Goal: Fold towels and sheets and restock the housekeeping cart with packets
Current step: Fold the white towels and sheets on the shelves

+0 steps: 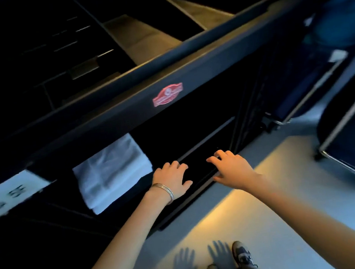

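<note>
Beside folded white cloth (pixel 111 172) on the black cart (pixel 123 105), both hands' fingers (pixel 177 164) spread, released.

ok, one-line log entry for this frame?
left hand: open, empty | right hand: open, empty | both over cart shelf edge | folded white linen on shelf, left of hands
</note>
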